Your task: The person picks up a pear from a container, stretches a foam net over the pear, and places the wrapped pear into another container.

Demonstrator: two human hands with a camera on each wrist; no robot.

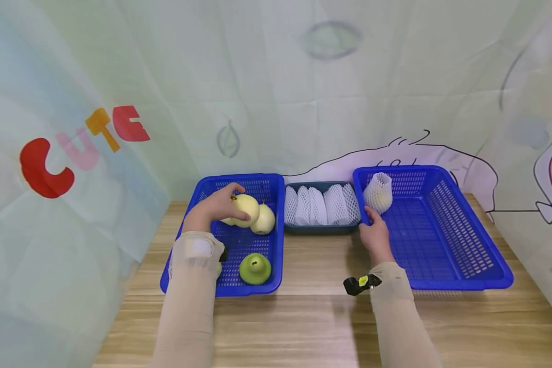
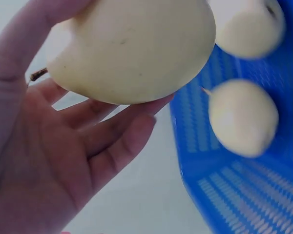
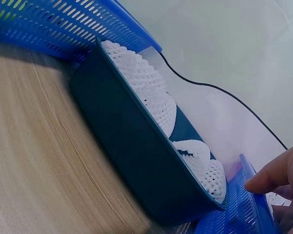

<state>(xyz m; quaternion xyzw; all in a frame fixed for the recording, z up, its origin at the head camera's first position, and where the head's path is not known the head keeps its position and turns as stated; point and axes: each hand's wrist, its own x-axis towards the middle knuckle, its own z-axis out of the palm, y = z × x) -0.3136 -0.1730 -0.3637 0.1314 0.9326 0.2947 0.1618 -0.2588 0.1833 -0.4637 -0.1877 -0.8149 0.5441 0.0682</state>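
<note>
My left hand (image 1: pixel 215 205) grips a pale yellow pear (image 1: pixel 245 208) over the left blue basket (image 1: pixel 279 255). In the left wrist view, thumb and fingers curl round this pear (image 2: pixel 136 48), its stem toward the palm. Another yellow pear (image 1: pixel 263 221) lies in the basket beside it, and a green pear (image 1: pixel 255 269) sits near the front. My right hand (image 1: pixel 377 237) holds the left rim of the right blue basket (image 1: pixel 460 283), thumb and fingers on either side. Close to its fingertips, a pear in a white foam net (image 1: pixel 378 193) stands in that basket's back left corner.
Between the baskets stands a dark green tray (image 1: pixel 322 230) holding several white foam net sleeves (image 1: pixel 317 207). All sit on a wood-grain table (image 1: pixel 313 317). Behind hangs a printed curtain (image 1: pixel 276 102), close to the baskets' back edges.
</note>
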